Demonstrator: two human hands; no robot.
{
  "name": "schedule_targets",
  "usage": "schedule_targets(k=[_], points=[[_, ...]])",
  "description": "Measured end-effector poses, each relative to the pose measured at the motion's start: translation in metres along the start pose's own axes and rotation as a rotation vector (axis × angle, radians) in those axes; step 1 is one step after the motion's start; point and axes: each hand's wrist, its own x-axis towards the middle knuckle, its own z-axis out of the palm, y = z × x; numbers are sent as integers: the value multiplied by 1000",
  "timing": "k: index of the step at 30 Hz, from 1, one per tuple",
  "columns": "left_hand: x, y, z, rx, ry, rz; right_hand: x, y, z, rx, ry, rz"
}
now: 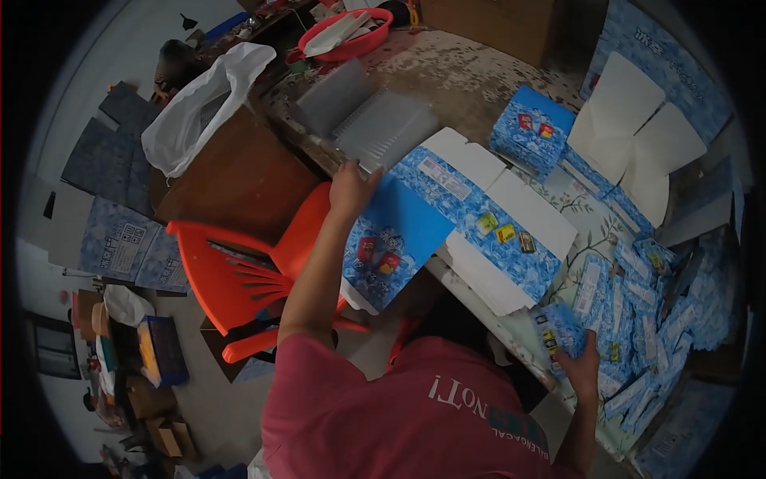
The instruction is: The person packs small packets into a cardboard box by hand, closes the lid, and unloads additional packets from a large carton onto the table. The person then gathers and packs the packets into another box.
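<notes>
My left hand (351, 191) is at the lower edge of a translucent ridged plastic tray (391, 128), which is blurred. Its thumb and fingers look closed on that edge, though the fingertips are partly hidden. Just below that hand lies a blue printed cardboard sheet (407, 231), overhanging the table's near side. Beside it, a stack of flat printed cartons (519, 239) shows white flaps and small coloured product pictures. My right hand (584, 367) grips a small blue printed carton (561, 331) above the table edge, near a heap of similar pieces (630, 319).
An orange plastic chair (231, 279) stands left of my body, beside a brown box with a white bag (199, 120). Behind the trays sits a red basin (347, 36). A blue printed box (533, 132) and open white flaps (630, 120) stand at the right.
</notes>
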Motion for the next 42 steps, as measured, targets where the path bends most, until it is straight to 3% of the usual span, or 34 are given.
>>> schedule_targets(k=[1, 2, 4, 5, 8, 11, 13, 17, 28, 42], points=[[8, -9, -3, 36, -182, -144, 5, 1, -1, 209, 41, 95], [10, -15, -1, 26, -179, -149, 11, 2, -3, 415, 82, 190], [5, -16, 3, -78, -465, -116, 37, 16, 13, 291, 200, 144], [3, -14, 1, -86, -471, -119, 48, 22, 24, 178, 310, 97], [-1, -13, -9, -42, -501, -134, 66, -21, 54, 384, 246, 131], [-19, -32, -7, 114, -345, -203, 78, -30, 78, 474, 223, 145], [-23, -47, -7, -250, -627, -359, 85, -33, 84, 598, 285, 161], [-21, -60, -4, -379, -627, -407, 92, -53, 82, 533, 296, 165], [10, -87, -18, -360, -471, -427, 122, -93, 102, 644, 217, 70], [45, -116, -35, -380, -438, -450, 151, -124, 128, 624, 172, -12]])
